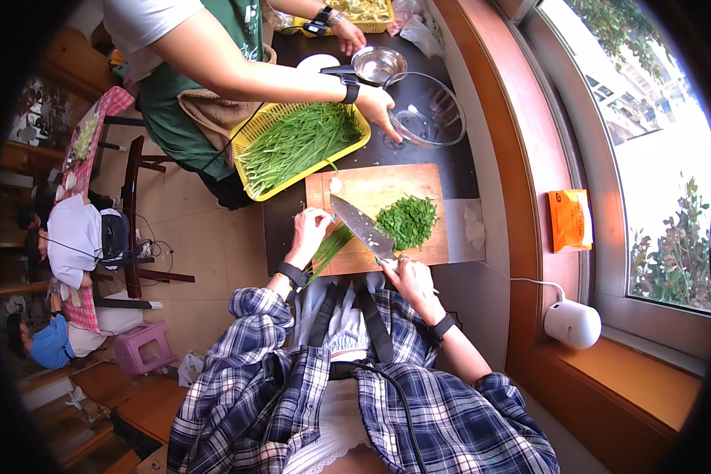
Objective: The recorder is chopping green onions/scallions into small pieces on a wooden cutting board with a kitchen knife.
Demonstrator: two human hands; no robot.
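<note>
My right hand (413,282) is closed on the handle of a kitchen knife (361,227), whose broad steel blade lies over the wooden cutting board (355,186) with green bits stuck to it. Right of the blade is a heap of chopped green leaves (410,222). My left hand (310,228) is at the board's left edge, fingertips bent together near the blade's tip; whether it grips anything is unclear. Uncut long green stalks (330,252) lie beside it, partly over the board's edge. A small white piece (335,185) rests near the board's top left.
Beyond the board stands a yellow plastic basket (364,137) of long green stalks. A co-worker in a green apron reaches across, one hand at a glass bowl (429,109), the other near a metal bowl (380,64). A window sill with a white device (572,324) runs along the right.
</note>
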